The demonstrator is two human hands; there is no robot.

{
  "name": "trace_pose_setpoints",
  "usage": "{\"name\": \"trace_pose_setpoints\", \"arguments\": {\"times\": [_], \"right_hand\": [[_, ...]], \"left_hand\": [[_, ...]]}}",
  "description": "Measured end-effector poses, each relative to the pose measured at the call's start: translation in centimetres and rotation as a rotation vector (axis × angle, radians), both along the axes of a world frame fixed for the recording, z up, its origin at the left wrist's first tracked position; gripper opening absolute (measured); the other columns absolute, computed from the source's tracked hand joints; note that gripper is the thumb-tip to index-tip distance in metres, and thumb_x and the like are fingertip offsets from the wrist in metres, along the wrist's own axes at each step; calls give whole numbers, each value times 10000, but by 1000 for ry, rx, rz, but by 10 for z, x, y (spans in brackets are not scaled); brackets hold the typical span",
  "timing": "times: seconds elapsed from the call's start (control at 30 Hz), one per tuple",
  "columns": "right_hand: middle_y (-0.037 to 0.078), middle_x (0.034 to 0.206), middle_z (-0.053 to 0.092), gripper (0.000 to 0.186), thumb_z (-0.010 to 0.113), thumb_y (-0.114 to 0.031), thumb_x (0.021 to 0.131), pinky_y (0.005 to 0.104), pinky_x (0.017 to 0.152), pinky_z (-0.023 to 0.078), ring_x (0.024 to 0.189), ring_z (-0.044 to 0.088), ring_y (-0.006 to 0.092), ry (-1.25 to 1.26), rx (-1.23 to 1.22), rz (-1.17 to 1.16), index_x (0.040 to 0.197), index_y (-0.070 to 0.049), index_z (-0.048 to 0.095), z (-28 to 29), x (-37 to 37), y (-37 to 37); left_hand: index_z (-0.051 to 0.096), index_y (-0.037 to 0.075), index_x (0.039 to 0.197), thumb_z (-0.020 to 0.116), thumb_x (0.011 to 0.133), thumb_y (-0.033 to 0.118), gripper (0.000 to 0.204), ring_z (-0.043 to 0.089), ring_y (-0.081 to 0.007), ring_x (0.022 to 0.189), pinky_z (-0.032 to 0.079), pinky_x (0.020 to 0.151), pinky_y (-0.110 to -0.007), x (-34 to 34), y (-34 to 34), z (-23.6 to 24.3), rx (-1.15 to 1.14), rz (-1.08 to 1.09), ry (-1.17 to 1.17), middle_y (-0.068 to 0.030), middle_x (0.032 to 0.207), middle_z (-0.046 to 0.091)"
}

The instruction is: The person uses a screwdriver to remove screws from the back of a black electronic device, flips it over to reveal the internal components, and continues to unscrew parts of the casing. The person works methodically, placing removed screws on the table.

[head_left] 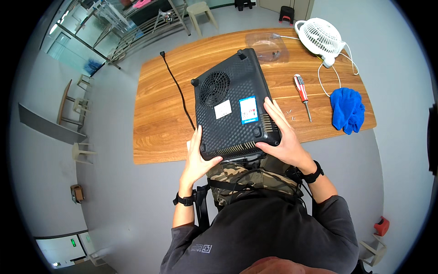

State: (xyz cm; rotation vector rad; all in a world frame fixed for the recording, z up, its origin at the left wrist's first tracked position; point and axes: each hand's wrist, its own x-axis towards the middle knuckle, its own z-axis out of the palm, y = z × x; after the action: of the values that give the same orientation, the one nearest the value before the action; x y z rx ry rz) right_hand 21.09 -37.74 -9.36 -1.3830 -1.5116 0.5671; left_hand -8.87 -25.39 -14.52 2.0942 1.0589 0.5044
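A black flat appliance (219, 128) lies bottom up at the near edge of the wooden table (159, 132), showing a round vent, rubber feet and two labels. My left hand (198, 160) grips its lower left corner, thumb along the front edge. My right hand (287, 144) holds its right side, fingers along the edge and thumb at the lower front. A red and white screwdriver (301, 90) lies to the right, with small screws (288, 115) beside it. A black cord with a plug (175, 82) runs across the table at the left.
A white fan (319, 35) and a clear tray (269, 41) are at the back right, a blue cloth (347, 109) at the right edge. Stools (197, 11) and metal racks stand beyond the table; a bench (50, 123) is along the left wall.
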Motion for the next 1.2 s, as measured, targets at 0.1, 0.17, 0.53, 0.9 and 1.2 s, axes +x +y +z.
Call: {"name": "trace_pose_setpoints", "arguments": {"times": [0.1, 0.17, 0.53, 0.9, 1.2], "right_hand": [[209, 1708, 272, 969, 854, -155, 807, 505, 1263, 234, 1599, 171, 420, 8, 29, -1, 1621, -31, 344, -1, 0, 0], [213, 1702, 287, 952, 849, -164, 816, 504, 1265, 229, 1597, 180, 419, 18, 54, 3, 1615, -22, 353, -6, 1, 1], [199, 1705, 283, 692, 521, -342, 1080, 477, 1295, 74, 1618, 107, 353, 366, 113, 144, 1605, 59, 313, -15, 10, 0], [245, 1710, 197, 825, 421, -507, 1100, 435, 1291, 154, 1606, 177, 318, 665, 240, 272, 1629, 71, 165, -3, 4, 7], [228, 1709, 211, 796, 407, -496, 1105, 466, 1298, 168, 1602, 190, 316, 691, 270, 456, 1642, 32, 150, 38, -21, 36]], "left_hand": [[197, 87, 1671, 1001, 610, 309, 1350, 363, -409, 1452, 341, 1217, -517, 0, -5, 2, 62, -21, 11, -212, 1669, 311], [214, 94, 1669, 1010, 594, 316, 1356, 355, -404, 1464, 335, 1222, -513, 0, -8, 4, 85, -11, 11, -200, 1684, 291], [321, 120, 1633, 991, 617, 306, 1231, 292, -418, 1533, 264, 1182, -560, 25, -31, 25, 384, -38, 179, -217, 1708, 217], [389, 43, 1584, 952, 631, 228, 1123, 392, -405, 1501, 316, 1195, -548, 58, -37, 26, 549, -47, 104, -227, 1648, 365], [366, -12, 1579, 905, 667, 131, 1069, 475, -414, 1446, 411, 1189, -468, 55, -20, 39, 602, -24, -260, -262, 1596, 426]]}}
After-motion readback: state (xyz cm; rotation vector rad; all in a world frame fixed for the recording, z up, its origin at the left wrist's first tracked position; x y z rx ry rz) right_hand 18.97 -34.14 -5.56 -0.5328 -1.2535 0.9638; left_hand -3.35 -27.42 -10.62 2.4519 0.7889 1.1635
